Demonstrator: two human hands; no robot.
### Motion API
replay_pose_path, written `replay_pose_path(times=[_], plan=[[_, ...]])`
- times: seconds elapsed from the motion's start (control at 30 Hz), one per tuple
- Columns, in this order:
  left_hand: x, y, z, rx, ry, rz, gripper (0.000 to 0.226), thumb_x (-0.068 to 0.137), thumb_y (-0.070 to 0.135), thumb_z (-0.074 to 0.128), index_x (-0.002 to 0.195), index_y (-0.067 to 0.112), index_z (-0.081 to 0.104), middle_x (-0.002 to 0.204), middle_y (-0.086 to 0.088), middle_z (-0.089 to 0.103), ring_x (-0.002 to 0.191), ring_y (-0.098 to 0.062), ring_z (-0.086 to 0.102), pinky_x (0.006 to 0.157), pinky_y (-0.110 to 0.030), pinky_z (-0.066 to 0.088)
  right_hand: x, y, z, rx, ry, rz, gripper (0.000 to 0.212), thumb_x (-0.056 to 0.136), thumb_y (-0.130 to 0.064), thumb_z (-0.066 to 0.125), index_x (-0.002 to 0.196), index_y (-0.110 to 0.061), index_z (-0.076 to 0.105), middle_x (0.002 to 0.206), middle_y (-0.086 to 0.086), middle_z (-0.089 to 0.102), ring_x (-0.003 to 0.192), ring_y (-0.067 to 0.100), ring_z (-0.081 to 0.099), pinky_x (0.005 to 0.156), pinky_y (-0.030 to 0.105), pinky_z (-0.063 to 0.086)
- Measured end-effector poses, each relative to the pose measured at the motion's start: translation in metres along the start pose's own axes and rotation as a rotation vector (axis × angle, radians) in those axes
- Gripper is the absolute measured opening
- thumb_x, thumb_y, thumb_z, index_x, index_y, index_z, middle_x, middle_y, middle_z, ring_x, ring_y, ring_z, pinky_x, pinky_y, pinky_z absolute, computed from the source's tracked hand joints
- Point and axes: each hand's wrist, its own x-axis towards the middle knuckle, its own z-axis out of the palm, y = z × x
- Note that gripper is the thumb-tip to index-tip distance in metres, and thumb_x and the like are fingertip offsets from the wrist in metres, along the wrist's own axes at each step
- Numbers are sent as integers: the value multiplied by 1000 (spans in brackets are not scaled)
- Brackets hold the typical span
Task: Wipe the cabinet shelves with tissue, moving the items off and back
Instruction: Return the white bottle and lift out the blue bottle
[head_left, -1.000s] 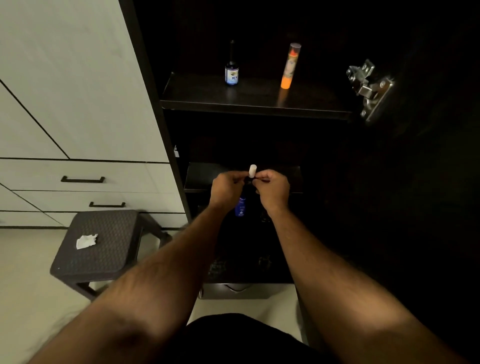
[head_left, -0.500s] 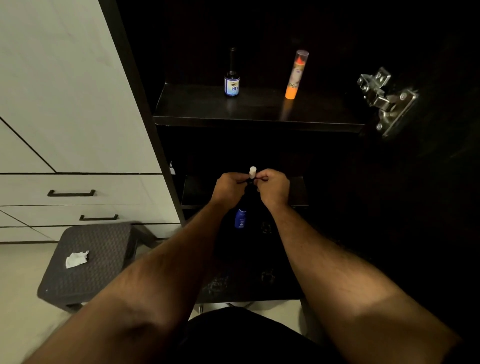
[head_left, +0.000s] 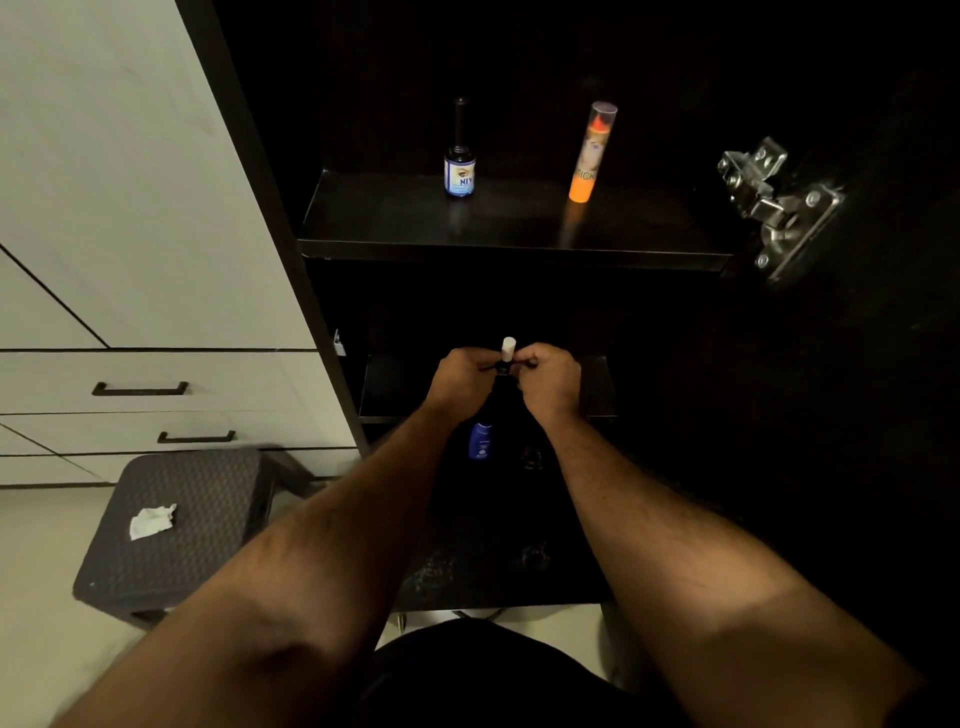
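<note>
A: From our head camera, what are we holding?

B: Both hands meet in front of the lower shelf. Our left hand and right hand each have fingers curled in, pinching a small dark thing with a white tip poking up between them. It is too dark to tell what it is.

A: Why hold it like that?

B: We think it came off a shelf so the shelf can be wiped, and two hands keep it steady. Both arms reach straight out, wrists close together.

A: Where is the tissue?

B: The tissue lies crumpled on the grey stool to the left, well apart from our hands. So no wiping is going on right now.

A: And the other things?

B: On the upper shelf a small dark bottle and an orange tube stand upright, apart. A little blue bottle sits low, just under our hands.
</note>
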Motion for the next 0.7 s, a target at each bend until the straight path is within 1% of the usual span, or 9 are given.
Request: replay_pose_path(times=[0.07, 0.13, 0.2, 0.27, 0.33, 0.4, 0.53, 0.6, 0.7], plan=[[-2, 2, -2, 6, -18, 10, 30, 91, -1, 57, 116, 9, 70, 110, -13, 70, 105, -29, 65, 94, -45, 53, 0, 1, 0, 5, -13, 3, 13, 83, -2, 69, 90, -10, 76, 87, 6, 74, 79, 18, 69, 74, 27, 55], [-2, 2, -4, -9, -34, -6, 32, 89, -4, 57, 116, 8, 69, 111, -13, 69, 105, -29, 65, 93, -48, 53, -1, 2, -2, -7, -33, 20, 15, 83, -2, 68, 93, -10, 76, 89, 5, 74, 81, 18, 69, 76, 26, 55], [-3, 1, -7, -22, -15, -27, 31, 87, -6, 58, 114, 6, 69, 111, -15, 68, 106, -31, 65, 92, -51, 53, -2, 4, -6, -3, -27, 44, 17, 82, -1, 69, 95, -8, 76, 93, 6, 74, 83, 21, 70, 80, 31, 56], [-7, 3, -12, -52, 2, -43, 32, 88, -8, 58, 117, 1, 66, 116, -16, 66, 110, -33, 63, 95, -51, 51, -3, 7, -11, 20, -9, 57, 16, 83, 0, 68, 94, -7, 76, 93, 7, 74, 83, 24, 71, 81, 34, 57], [-15, 7, -18, -81, 22, -50, 32, 90, -7, 57, 121, 1, 64, 116, -12, 65, 114, -30, 61, 98, -49, 50, -7, 9, -16, 40, 5, 63, 14, 84, -1, 68, 95, -7, 75, 91, 6, 74, 82, 23, 71, 81, 36, 58], [-26, 10, -21, -93, 33, -61, 30, 92, -3, 56, 121, 2, 64, 110, -4, 64, 112, -27, 62, 100, -45, 49, -12, 12, -21, 63, 25, 77, 13, 84, -5, 69, 95, -8, 75, 89, 5, 74, 81, 21, 71, 81, 39, 58], [-53, 10, -22, -115, 41, -68, 29, 96, 7, 55, 124, 6, 62, 117, -6, 67, 106, -16, 64, 97, -37, 52, -35, 14, -26, 143, 61, 101, 10, 86, -12, 68, 92, -15, 75, 81, -4, 71, 78, 15, 69, 75, 40, 59], [-66, 7, -19, -137, 82, -78, 27, 97, 10, 54, 122, 7, 63, 113, -5, 68, 101, -12, 65, 94, -34, 54, -49, 15, -26, 179, 73, 115, 9, 87, -15, 66, 90, -21, 74, 81, -5, 71, 77, 12, 69, 71, 40, 60], [-84, -4, -14, -130, 105, -111, 23, 94, 14, 57, 115, 12, 69, 105, 0, 71, 99, -13, 67, 93, -41, 54, -72, 22, -26, 220, 44, 149, 14, 88, -17, 65, 84, -31, 69, 82, -7, 71, 77, 9, 69, 69, 38, 61]])
